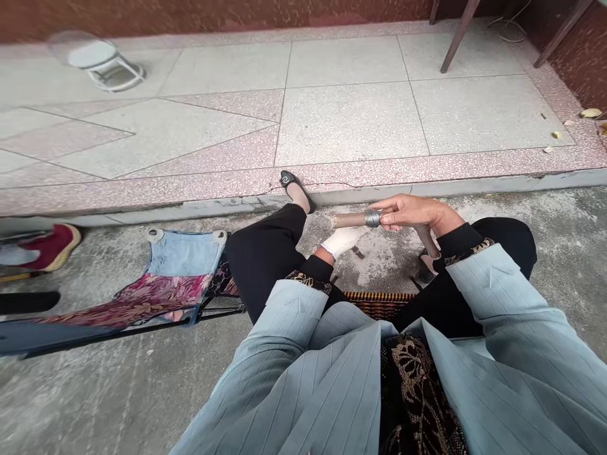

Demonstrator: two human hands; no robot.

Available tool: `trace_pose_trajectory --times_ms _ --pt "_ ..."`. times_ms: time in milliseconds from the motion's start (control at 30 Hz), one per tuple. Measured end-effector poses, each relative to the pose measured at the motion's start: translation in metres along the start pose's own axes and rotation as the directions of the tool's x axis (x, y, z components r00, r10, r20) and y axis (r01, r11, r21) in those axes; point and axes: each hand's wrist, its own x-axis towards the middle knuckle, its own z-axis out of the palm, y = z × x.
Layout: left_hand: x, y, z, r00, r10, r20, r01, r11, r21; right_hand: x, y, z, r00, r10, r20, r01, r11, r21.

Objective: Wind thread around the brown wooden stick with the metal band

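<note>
My right hand, bare, grips a brownish wooden stick with its thumb and fingers. Silver wire is wound in a tight band around the stick, just beside my right fingertips. My left hand wears a white glove and sits right below the stick. Its fingers are drawn together towards the wire band, and their tips are partly hidden, so what they hold does not show. The stick's bare end points left, over the gap between my knees.
Below my lap shows the edge of a woven wicker seat or basket. A folding lounger with patterned fabric stands to my left, near a red shoe. Ahead, a raised tiled step carries a white stool and wooden legs.
</note>
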Motion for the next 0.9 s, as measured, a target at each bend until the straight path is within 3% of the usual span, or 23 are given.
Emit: trace_pose_trajectory --times_ms 67,133,233,267,300,333,400,467,500,567,633,667,733,800,900 --pt "-0.003 0.002 0.001 0.996 0.037 0.082 -0.034 0.999 -0.039 0.001 0.001 -0.003 0.997 -0.016 -0.073 0.017 1.000 0.007" --pt "-0.007 0.007 0.002 0.971 0.106 0.212 -0.093 0.993 -0.074 0.003 0.005 -0.012 0.957 -0.010 -0.289 -0.002 0.999 -0.042" --pt "-0.013 0.017 0.001 0.931 0.164 0.325 -0.155 0.986 -0.054 0.005 0.014 -0.028 0.760 -0.005 -0.650 -0.236 0.929 -0.284" --pt "-0.014 0.019 0.000 0.927 0.174 0.333 -0.164 0.985 -0.058 0.006 0.017 -0.031 0.712 -0.021 -0.702 -0.351 0.854 -0.383" --pt "-0.015 0.021 -0.002 0.928 0.185 0.324 -0.168 0.983 -0.079 0.006 0.018 -0.032 0.703 -0.027 -0.711 -0.450 0.756 -0.474" --pt "-0.016 0.022 -0.005 0.934 0.196 0.300 -0.171 0.979 -0.109 0.006 0.019 -0.032 0.730 -0.011 -0.684 -0.513 0.653 -0.558" --pt "-0.017 0.023 -0.012 0.952 0.203 0.230 -0.175 0.975 -0.134 0.007 0.018 -0.025 0.834 0.101 -0.543 -0.514 0.500 -0.697" --pt "-0.018 0.022 -0.019 0.973 0.183 0.141 -0.170 0.981 -0.095 0.008 0.015 -0.015 0.911 0.265 -0.316 -0.408 0.470 -0.782" --pt "-0.018 0.022 -0.022 0.980 0.170 0.105 -0.164 0.985 -0.060 0.008 0.013 -0.010 0.921 0.345 -0.181 -0.345 0.504 -0.792" --pt "-0.017 0.021 -0.026 0.987 0.154 0.051 -0.154 0.988 -0.006 0.007 0.008 -0.004 0.888 0.450 0.095 -0.248 0.641 -0.727" --pt "-0.014 0.021 -0.025 0.986 0.162 0.028 -0.162 0.987 0.014 0.003 0.003 -0.004 0.860 0.407 0.307 -0.176 0.802 -0.571" --pt "-0.013 0.021 -0.023 0.986 0.166 0.017 -0.166 0.986 0.010 0.000 0.000 -0.006 0.877 0.328 0.350 -0.136 0.870 -0.475" --pt "-0.009 0.018 -0.019 0.989 0.149 -0.011 -0.149 0.988 -0.040 -0.008 -0.003 -0.013 0.955 0.129 0.267 -0.046 0.954 -0.297" --pt "-0.007 0.015 -0.014 0.994 0.105 0.015 -0.102 0.985 -0.136 -0.014 -0.004 -0.021 0.999 -0.012 0.037 0.018 0.986 -0.167" --pt "-0.008 0.011 -0.006 0.980 0.101 0.173 -0.056 0.967 -0.249 -0.014 0.001 -0.029 0.962 -0.065 -0.266 0.054 0.997 -0.048"
